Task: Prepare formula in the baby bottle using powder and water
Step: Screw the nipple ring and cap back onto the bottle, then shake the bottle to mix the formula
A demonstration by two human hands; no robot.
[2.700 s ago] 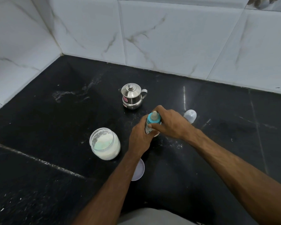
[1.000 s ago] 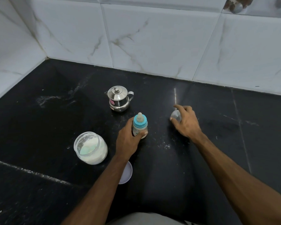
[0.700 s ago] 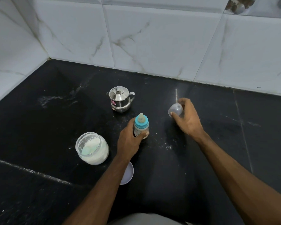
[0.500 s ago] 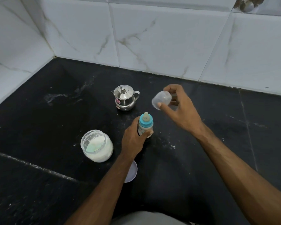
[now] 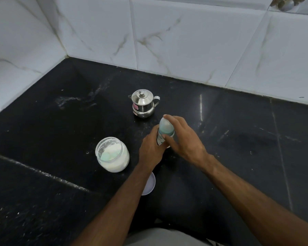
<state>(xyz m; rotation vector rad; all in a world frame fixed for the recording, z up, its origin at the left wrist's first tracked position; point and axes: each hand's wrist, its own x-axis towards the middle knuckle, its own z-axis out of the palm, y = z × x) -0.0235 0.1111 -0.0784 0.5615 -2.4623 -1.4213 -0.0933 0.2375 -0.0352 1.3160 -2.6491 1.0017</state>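
While left hand grips bottle steady on desk, right hand fingers press cap on, seemingly seated.

Black polished stone counter, speckled, with pale scuffs and a seam running diagonally across the near left. White marble-look wall tiles with grey veining meet in a corner at upper left. Light glints streak the counter.
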